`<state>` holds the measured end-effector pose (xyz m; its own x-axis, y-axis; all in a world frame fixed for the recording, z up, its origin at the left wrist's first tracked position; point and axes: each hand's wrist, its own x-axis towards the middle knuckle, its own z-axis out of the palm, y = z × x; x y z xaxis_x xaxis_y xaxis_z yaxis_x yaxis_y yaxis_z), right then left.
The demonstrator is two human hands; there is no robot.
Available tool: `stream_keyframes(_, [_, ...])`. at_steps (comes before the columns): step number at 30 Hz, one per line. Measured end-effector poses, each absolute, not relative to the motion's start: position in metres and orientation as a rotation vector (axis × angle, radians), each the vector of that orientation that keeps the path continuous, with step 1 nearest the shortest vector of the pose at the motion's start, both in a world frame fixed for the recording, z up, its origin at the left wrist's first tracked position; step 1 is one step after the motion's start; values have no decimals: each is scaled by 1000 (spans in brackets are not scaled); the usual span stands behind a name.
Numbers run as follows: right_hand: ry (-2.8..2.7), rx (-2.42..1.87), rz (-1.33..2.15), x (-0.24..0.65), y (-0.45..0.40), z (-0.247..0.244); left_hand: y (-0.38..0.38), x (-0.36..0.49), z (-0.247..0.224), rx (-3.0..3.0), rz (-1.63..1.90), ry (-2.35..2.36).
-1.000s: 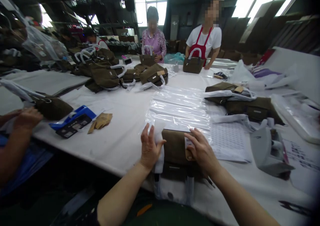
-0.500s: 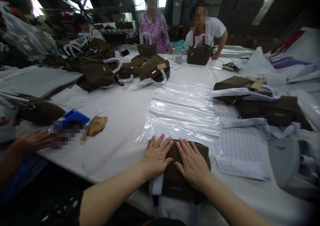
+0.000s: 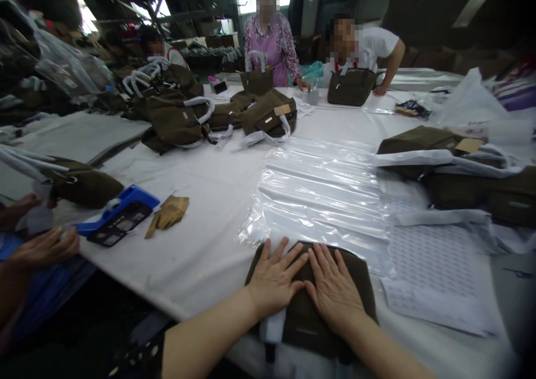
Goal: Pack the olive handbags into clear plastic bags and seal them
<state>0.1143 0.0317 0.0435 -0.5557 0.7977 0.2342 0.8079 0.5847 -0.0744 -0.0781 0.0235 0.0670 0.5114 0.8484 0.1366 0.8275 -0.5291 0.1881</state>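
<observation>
On the white table (image 3: 188, 267), left hand (image 3: 276, 287), right hand (image 3: 335, 292), flat on olive bag (image 3: 318, 334), grip open wide

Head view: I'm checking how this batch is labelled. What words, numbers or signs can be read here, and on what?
Nothing can be read for certain.
Printed sheet: rows of tiny print, too small to read.
Tan tag on the far bag: too blurred to read.
Tan tag on the right-hand bag: too blurred to read.
Small plate on the olive bag: too small to read.
</observation>
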Motion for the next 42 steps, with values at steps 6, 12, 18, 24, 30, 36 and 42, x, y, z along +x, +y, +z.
stream_keyframes(6, [-2576, -1345, 61, 114, 30, 57, 27, -85, 72, 2589, 428, 1315])
stream_keyframes(12, [-2090, -1307, 197, 154, 27, 89, 16, -118, 98, 2094, 1230, 1322])
stream_keyframes(18, [-1305, -1548, 493, 218, 77, 54, 71, -157, 69, 1399, 1455, 1941])
stream_keyframes(24, [-1671, -1464, 808, 204, 133, 13, 156, -126, 35, 1810, 828, 1623])
stream_keyframes(30, [-2054, -1470, 959, 187, 165, -12, 209, -94, 16, 2059, 180, 1367])
stream_keyframes(36, [-2215, -1492, 1016, 192, 177, -15, 218, -98, 15, 2110, -67, 1324])
stream_keyframes(42, [-2215, -1602, 1018, 185, 197, -8, 236, -90, 26, 2115, -137, 1431])
